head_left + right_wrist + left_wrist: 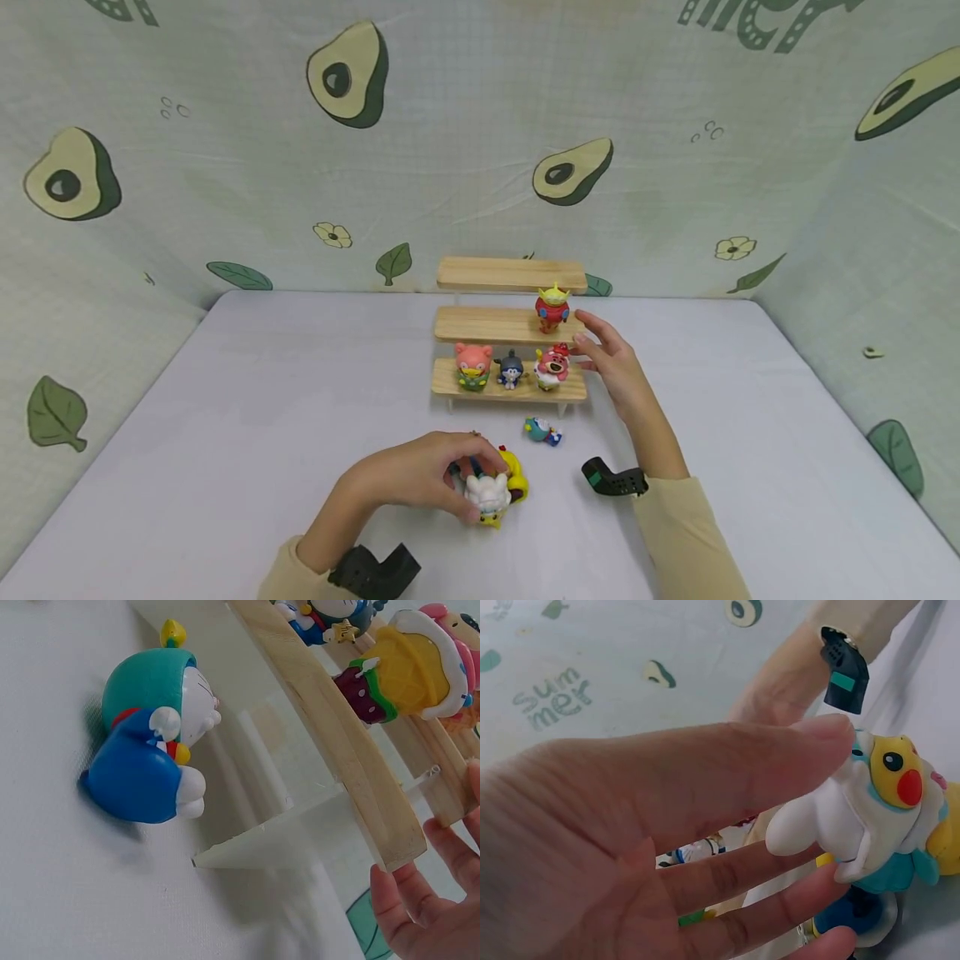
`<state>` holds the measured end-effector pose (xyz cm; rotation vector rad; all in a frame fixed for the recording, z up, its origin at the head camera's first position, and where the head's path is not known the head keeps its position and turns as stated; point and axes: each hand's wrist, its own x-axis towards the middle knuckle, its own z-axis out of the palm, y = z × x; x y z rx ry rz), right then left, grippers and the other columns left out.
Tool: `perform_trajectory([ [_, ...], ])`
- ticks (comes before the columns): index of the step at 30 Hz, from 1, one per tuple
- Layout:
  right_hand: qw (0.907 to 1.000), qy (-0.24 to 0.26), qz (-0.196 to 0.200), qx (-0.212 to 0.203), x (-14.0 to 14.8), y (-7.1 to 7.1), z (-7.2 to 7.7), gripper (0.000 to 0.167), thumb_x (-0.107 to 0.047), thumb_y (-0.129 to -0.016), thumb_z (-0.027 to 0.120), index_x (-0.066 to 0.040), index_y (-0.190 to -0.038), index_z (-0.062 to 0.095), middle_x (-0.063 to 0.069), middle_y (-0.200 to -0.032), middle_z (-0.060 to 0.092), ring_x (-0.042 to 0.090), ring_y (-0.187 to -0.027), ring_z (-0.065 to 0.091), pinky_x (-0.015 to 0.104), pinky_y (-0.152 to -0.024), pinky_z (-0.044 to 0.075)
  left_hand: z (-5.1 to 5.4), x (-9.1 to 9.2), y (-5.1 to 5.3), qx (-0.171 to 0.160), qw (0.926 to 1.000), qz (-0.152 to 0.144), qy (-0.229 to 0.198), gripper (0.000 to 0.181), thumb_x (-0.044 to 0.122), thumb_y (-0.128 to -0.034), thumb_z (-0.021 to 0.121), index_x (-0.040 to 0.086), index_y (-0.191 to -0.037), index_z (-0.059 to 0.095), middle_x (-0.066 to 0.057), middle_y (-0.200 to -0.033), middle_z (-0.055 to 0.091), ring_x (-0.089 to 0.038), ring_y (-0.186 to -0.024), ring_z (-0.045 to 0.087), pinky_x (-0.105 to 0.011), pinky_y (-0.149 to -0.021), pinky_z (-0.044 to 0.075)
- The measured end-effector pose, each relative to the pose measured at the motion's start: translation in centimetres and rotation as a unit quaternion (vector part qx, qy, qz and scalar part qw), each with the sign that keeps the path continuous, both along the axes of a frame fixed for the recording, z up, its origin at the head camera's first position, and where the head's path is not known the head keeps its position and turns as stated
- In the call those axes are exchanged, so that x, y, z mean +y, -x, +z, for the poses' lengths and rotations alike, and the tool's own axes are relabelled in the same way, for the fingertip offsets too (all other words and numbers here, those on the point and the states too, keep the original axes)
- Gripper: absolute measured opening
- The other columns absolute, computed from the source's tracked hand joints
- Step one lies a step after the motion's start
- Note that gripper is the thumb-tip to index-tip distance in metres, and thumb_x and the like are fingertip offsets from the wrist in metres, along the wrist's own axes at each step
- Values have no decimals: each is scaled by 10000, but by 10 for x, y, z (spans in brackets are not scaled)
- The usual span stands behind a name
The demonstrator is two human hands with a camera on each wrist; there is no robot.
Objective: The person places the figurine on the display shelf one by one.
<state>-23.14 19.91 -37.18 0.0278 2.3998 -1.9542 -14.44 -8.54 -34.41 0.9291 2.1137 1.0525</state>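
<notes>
At the frame's lower centre, we pinch the white figurine [488, 493] in our left hand [423, 469], its yellow-faced end toward the bottom edge; the wooden shelf [487, 323] stands above, nearer our right hand [621, 371], whose loosely spread fingertips touch its right end.

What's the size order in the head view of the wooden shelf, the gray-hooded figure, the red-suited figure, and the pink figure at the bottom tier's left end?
Largest to smallest:
1. Wooden shelf
2. Pink figure and red-suited figure, too alike to rank
3. Gray-hooded figure
</notes>
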Motion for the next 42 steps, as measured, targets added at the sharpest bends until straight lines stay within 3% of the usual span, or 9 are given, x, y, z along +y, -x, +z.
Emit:
perform_trajectory([
  [13, 10000, 17, -8, 4, 1, 1, -1, 575, -417, -924, 536, -215, -1432, 358, 1, -1517, 275, 35, -952, 552, 215, -816, 453, -5, 4, 0, 604, 9964, 21, 602, 416, 241, -720, 803, 250, -1091, 613, 169, -1054, 547, -28, -984, 497, -234, -879, 425],
  [26, 10000, 85, -7, -7, 1, 1, -3, 577, -411, -922, 542, -215, -1432, 357, 6, -1521, 262, 33, -944, 559, 211, -810, 452, -7, 4, 2, 510, 9981, -9, 342, 407, 206, -710, 811, 204, -1076, 634, 134, -985, 549, -9, -819, 522, -193, -752, 482],
  [42, 9999, 104, -6, 10, 0, 1, -1, 568, -390, -929, 540, -201, -1432, 356, 14, -1519, 256, 28, -934, 565, 213, -816, 453, -10, 1, 4, 299, 9995, -44, 125, 393, 204, -730, 797, 202, -1085, 627, 121, -972, 545, -62, -787, 567, -179, -735, 484],
])
